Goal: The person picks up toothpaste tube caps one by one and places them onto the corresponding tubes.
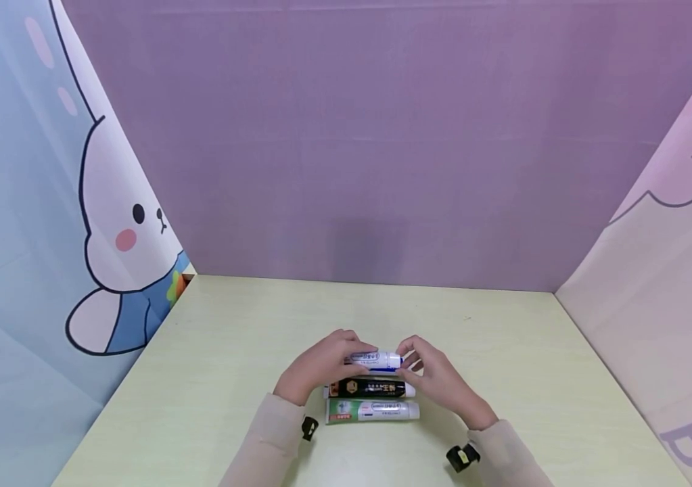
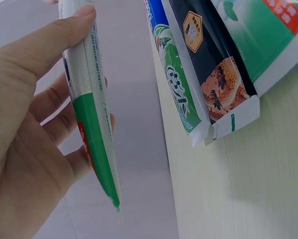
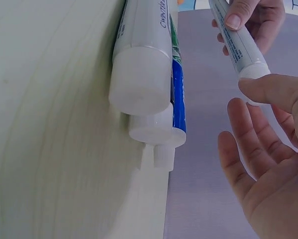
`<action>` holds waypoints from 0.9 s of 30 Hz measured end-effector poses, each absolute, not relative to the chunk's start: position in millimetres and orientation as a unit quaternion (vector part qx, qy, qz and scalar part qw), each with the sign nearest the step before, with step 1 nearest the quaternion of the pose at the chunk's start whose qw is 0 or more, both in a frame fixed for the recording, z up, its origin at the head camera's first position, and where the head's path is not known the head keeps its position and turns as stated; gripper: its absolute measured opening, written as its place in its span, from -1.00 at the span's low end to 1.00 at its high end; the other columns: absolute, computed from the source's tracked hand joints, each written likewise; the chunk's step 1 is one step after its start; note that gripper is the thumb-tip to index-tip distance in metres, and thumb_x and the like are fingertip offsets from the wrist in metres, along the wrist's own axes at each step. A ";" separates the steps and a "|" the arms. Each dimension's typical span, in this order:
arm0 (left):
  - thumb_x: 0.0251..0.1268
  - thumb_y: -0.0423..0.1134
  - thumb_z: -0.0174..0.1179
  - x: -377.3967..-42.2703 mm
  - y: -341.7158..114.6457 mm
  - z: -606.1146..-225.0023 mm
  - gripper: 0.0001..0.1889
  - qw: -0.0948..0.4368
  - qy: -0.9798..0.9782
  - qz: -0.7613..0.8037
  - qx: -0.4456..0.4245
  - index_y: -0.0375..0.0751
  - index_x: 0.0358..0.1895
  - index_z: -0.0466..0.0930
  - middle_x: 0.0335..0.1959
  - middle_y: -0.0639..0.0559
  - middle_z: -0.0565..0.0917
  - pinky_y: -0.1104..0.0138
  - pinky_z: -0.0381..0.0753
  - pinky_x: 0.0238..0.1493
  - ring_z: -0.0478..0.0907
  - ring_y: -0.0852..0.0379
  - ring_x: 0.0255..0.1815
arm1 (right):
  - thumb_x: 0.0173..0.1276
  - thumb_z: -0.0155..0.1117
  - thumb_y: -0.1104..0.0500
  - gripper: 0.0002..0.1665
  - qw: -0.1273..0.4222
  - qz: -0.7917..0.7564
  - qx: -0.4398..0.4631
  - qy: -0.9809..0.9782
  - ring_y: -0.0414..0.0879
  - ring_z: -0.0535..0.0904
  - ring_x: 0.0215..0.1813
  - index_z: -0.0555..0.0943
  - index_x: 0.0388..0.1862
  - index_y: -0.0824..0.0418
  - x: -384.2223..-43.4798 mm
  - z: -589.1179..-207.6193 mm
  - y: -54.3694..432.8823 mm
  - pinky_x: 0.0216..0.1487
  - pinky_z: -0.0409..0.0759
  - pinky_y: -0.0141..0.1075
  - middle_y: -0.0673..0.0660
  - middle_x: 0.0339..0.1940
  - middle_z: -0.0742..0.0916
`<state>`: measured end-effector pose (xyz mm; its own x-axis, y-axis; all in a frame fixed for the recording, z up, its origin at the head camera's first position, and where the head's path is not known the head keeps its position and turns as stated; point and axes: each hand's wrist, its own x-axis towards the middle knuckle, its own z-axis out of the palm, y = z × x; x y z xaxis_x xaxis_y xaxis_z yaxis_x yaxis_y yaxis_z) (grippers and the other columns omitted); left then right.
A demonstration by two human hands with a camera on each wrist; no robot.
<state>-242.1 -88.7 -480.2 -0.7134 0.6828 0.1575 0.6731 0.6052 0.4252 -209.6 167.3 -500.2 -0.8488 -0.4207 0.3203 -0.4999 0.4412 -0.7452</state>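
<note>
My left hand grips a white-and-green toothpaste tube over the row, thumb on one face and fingers behind. At the capped end is my right hand; its thumb lies over the white cap, with the index finger curved in opposite and the other fingers loosely spread. On the table lie a black toothpaste tube and, nearest me, a green-and-white toothpaste tube. A blue-and-green toothpaste tube lies beyond the black one, partly hidden in the head view by the held tube and left hand.
The pale wooden table ends at a purple backdrop. Cloth panels close off both sides, the left one with a printed rabbit. Black wrist straps with cameras hang by both sleeves.
</note>
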 end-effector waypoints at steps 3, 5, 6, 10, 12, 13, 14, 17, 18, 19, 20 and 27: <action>0.33 -0.01 0.32 -242.0 -88.3 -480.2 -0.55 0.011 0.896 0.233 0.377 0.01 0.25 0.64 -0.08 0.20 0.62 0.39 0.54 0.02 0.45 0.30 -0.10 | 0.30 0.39 0.39 -0.66 0.047 0.456 0.274 -0.845 -0.07 0.65 -0.16 0.50 -0.03 0.20 -214.3 -507.8 170.8 -0.09 0.65 -0.17 0.06 -0.13 0.67; 0.33 0.00 0.32 -241.8 -88.3 -479.9 -0.54 0.010 0.896 0.233 0.377 0.01 0.26 0.64 -0.08 0.20 0.62 0.39 0.54 0.03 0.45 0.30 -0.10 | 0.32 0.39 0.36 -0.67 0.045 0.456 0.274 -0.845 -0.09 0.64 -0.16 0.51 -0.03 0.17 -214.6 -508.2 172.0 -0.09 0.65 -0.18 0.04 -0.13 0.67; 0.33 0.00 0.32 -241.6 -88.4 -479.6 -0.54 0.009 0.896 0.233 0.377 0.01 0.26 0.64 -0.08 0.19 0.62 0.39 0.54 0.03 0.45 0.30 -0.10 | 0.32 0.39 0.34 -0.68 0.044 0.456 0.275 -0.845 -0.09 0.64 -0.16 0.51 -0.02 0.17 -214.5 -508.0 172.5 -0.09 0.65 -0.18 0.03 -0.13 0.67; 0.32 0.00 0.32 -241.0 -88.7 -478.5 -0.54 0.006 0.897 0.234 0.376 0.00 0.26 0.64 -0.08 0.19 0.62 0.38 0.54 0.04 0.45 0.30 -0.10 | 0.36 0.38 0.28 -0.70 0.037 0.449 0.269 -0.851 -0.10 0.62 -0.17 0.52 0.01 0.15 -213.5 -506.1 173.3 -0.09 0.64 -0.20 0.00 -0.15 0.67; 0.32 0.00 0.32 -240.8 -88.9 -478.3 -0.54 0.006 0.897 0.234 0.375 -0.01 0.26 0.64 -0.08 0.19 0.62 0.38 0.54 0.04 0.45 0.30 -0.10 | 0.39 0.37 0.23 -0.71 0.034 0.447 0.268 -0.853 -0.09 0.62 -0.17 0.53 0.03 0.16 -213.3 -505.4 173.8 -0.10 0.64 -0.20 0.00 -0.18 0.69; 0.32 0.00 0.32 -240.9 -88.9 -478.5 -0.54 0.006 0.897 0.235 0.374 -0.01 0.26 0.64 -0.08 0.19 0.62 0.38 0.54 0.04 0.45 0.29 -0.10 | 0.40 0.36 0.21 -0.72 0.034 0.445 0.268 -0.854 -0.09 0.62 -0.18 0.54 0.04 0.17 -213.3 -505.3 174.0 -0.11 0.63 -0.20 0.00 -0.19 0.69; 0.32 0.00 0.32 -241.0 -88.8 -478.7 -0.54 0.006 0.897 0.235 0.374 0.00 0.26 0.64 -0.08 0.19 0.62 0.38 0.54 0.04 0.45 0.29 -0.09 | 0.41 0.35 0.20 -0.72 0.032 0.445 0.268 -0.854 -0.08 0.62 -0.18 0.54 0.04 0.17 -213.3 -505.3 174.4 -0.11 0.63 -0.21 -0.01 -0.20 0.70; 0.32 0.00 0.32 -241.2 -88.6 -479.3 -0.54 0.007 0.897 0.236 0.374 -0.01 0.26 0.64 -0.07 0.19 0.62 0.37 0.54 0.05 0.45 0.29 -0.09 | 0.44 0.32 0.16 -0.72 0.031 0.445 0.268 -0.854 -0.08 0.63 -0.17 0.55 0.06 0.18 -213.7 -505.7 175.4 -0.12 0.63 -0.21 -0.01 -0.22 0.71; 0.32 0.00 0.32 -241.3 -88.6 -479.4 -0.54 0.007 0.897 0.236 0.374 0.00 0.26 0.64 -0.07 0.19 0.62 0.37 0.54 0.06 0.45 0.29 -0.08 | 0.45 0.31 0.15 -0.73 0.030 0.445 0.267 -0.854 -0.08 0.63 -0.17 0.55 0.06 0.18 -213.8 -505.8 175.7 -0.12 0.62 -0.21 -0.01 -0.22 0.72; 0.33 -0.01 0.32 -241.3 -88.5 -479.5 -0.54 0.007 0.897 0.236 0.374 0.00 0.26 0.64 -0.06 0.18 0.62 0.37 0.53 0.06 0.45 0.29 -0.08 | 0.46 0.30 0.15 -0.73 0.029 0.446 0.266 -0.854 -0.08 0.63 -0.17 0.56 0.06 0.18 -213.9 -506.0 175.9 -0.13 0.62 -0.22 -0.01 -0.22 0.72; 0.33 -0.01 0.31 -241.3 -88.4 -479.5 -0.54 0.006 0.897 0.235 0.374 0.00 0.26 0.64 -0.06 0.18 0.62 0.37 0.53 0.07 0.45 0.29 -0.08 | 0.47 0.29 0.14 -0.74 0.027 0.447 0.265 -0.854 -0.09 0.63 -0.17 0.56 0.06 0.18 -213.8 -505.7 176.0 -0.13 0.62 -0.23 -0.02 -0.22 0.72; 0.34 -0.02 0.31 -240.2 -87.1 -478.4 -0.55 0.003 0.898 0.230 0.375 0.00 0.27 0.63 -0.05 0.18 0.62 0.37 0.53 0.07 0.46 0.28 -0.07 | 0.56 0.16 0.02 -0.74 0.008 0.446 0.254 -0.858 -0.06 0.64 -0.22 0.59 -0.02 0.18 -213.7 -506.0 177.4 -0.20 0.61 -0.29 0.00 -0.22 0.73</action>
